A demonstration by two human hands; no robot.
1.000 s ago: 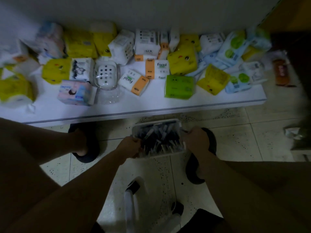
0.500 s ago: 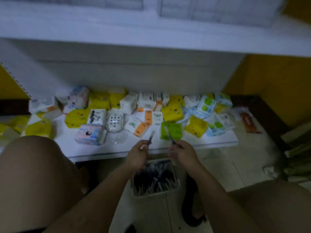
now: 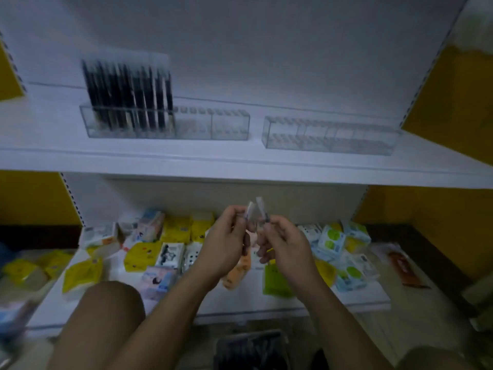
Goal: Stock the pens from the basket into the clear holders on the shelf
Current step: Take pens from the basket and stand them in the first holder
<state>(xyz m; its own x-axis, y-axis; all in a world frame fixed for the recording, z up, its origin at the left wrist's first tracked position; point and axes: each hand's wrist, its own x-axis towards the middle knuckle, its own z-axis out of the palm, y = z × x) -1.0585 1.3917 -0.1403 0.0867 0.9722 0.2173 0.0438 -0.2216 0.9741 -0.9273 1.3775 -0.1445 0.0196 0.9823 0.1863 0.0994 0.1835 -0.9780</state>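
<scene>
My left hand (image 3: 226, 236) pinches a pen (image 3: 250, 209) whose pale cap points up. My right hand (image 3: 282, 241) pinches a second pen (image 3: 262, 208), its cap tilted up beside the first. Both hands are raised in front of the lower shelf, close together. On the upper white shelf (image 3: 240, 161) stands a clear holder (image 3: 165, 121) with several dark pens upright in its left part. A second clear holder (image 3: 330, 136) to its right looks empty. The basket (image 3: 250, 351) with dark pens sits on the floor at the bottom edge.
The lower shelf (image 3: 266, 303) carries many tissue packs in yellow, green, white and blue. My bare knees rise at the bottom left and bottom right. Yellow walls flank the shelving unit on both sides.
Both hands left the basket, each with a pen, and rose toward the upper shelf. The view tilted up, so the clear holders came into sight.
</scene>
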